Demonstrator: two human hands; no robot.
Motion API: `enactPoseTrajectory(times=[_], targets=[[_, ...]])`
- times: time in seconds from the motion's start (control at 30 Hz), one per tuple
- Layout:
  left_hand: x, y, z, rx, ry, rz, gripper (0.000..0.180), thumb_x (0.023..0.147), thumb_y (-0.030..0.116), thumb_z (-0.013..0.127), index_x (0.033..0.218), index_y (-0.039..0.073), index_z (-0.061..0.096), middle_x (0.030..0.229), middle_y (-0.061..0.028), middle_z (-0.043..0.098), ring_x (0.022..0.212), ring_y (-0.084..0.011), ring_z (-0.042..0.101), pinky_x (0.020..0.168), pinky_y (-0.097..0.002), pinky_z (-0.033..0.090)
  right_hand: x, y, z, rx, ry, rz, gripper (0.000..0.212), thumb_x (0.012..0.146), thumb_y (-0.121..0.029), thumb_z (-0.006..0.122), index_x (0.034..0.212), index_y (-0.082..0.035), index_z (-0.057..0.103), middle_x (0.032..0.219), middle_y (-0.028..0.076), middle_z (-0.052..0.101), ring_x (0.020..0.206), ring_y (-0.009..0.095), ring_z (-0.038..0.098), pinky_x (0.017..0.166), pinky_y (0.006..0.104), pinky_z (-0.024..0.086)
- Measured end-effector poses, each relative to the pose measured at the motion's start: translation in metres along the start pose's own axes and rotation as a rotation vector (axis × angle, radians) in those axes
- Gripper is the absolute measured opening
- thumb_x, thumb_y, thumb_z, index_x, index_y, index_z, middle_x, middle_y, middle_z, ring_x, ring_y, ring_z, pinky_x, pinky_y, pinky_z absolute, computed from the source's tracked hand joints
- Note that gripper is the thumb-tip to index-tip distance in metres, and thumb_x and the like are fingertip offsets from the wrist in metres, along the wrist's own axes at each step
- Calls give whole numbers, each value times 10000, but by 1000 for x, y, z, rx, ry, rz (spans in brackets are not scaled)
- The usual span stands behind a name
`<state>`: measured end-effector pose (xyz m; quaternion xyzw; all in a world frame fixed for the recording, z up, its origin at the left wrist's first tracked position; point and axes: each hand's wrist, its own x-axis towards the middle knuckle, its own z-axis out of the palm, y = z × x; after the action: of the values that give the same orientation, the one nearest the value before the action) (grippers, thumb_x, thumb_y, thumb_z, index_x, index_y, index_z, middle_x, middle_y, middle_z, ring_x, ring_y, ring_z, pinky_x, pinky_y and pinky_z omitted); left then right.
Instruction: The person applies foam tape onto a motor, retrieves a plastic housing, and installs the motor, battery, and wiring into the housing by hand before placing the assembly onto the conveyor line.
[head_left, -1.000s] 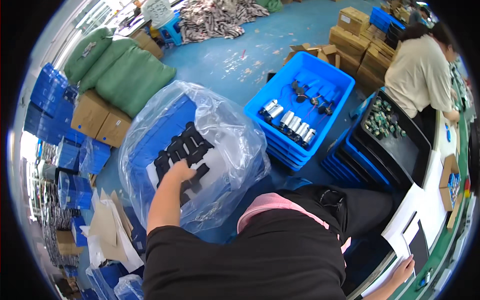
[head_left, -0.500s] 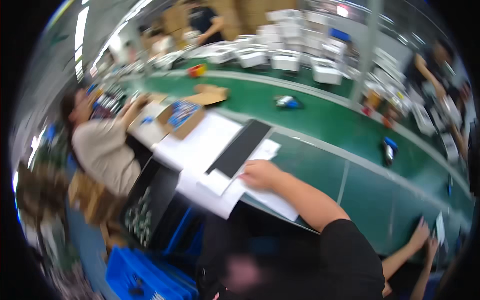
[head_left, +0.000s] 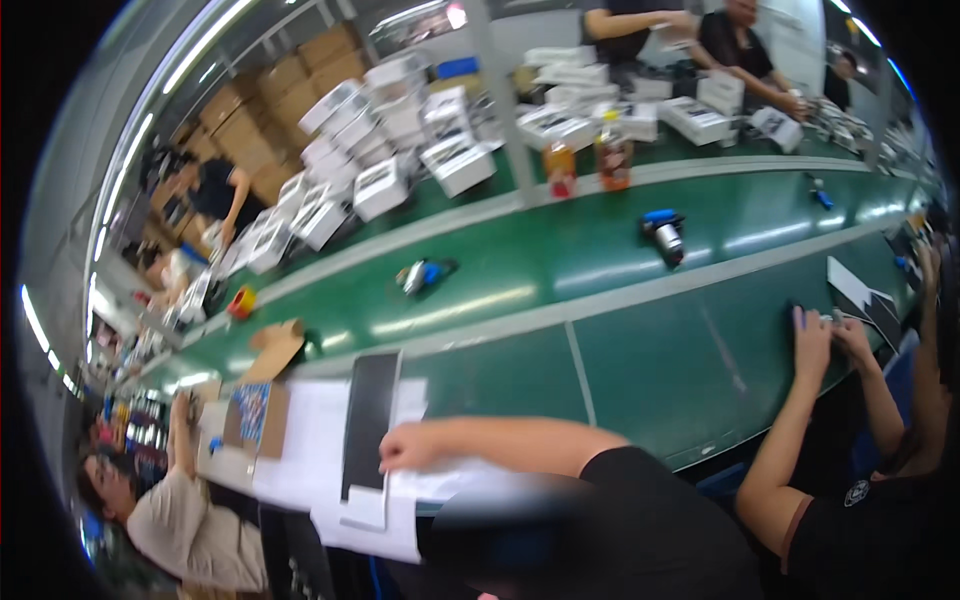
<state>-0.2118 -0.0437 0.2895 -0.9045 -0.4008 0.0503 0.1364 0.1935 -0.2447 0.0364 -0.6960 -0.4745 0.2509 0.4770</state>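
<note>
My right hand (head_left: 408,447) reaches in from the right on a bare forearm with a black sleeve. Its fingers are curled together at the right edge of a long black flat strip (head_left: 370,420); whether something small is pinched in them is hidden. The strip lies on white paper sheets (head_left: 310,440) spread over the green bench. A small white card (head_left: 363,510) sits at the strip's near end. No part of my left hand can be made out.
Left of the paper stands an open cardboard box (head_left: 270,420) of small blue pieces, beside a seated person (head_left: 190,520). Co-worker's hands (head_left: 825,335) work at the right. Blue-and-silver devices (head_left: 665,236) lie on the green belt. Bottles (head_left: 614,155) and white boxes (head_left: 458,163) stand beyond.
The whole view has swung to the right, bringing the bottles and the right-hand co-worker further in. My right hand stays by the black strip, fingers still curled.
</note>
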Motion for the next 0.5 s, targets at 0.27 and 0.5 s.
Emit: enactPoseTrajectory(times=[0.27,0.5], targets=[[32,58,-31,-455,513,590,394,805,26,764,1187,-3,670,1007,-148,593,888,-301,605,779,-372,488,-41,-135,-108,408,615,-345,240,1057,-215,562,1011,-27,703,908,64,716,799,144,682,735,297,559],[83,293,49,-1298,842,991,507,801,75,844,1247,-81,661,1275,-221,597,1099,-349,625,928,-398,540,-109,-149,-38,572,657,501,487,1080,-465,458,1339,-64,553,1140,85,638,860,167,667,688,312,571]])
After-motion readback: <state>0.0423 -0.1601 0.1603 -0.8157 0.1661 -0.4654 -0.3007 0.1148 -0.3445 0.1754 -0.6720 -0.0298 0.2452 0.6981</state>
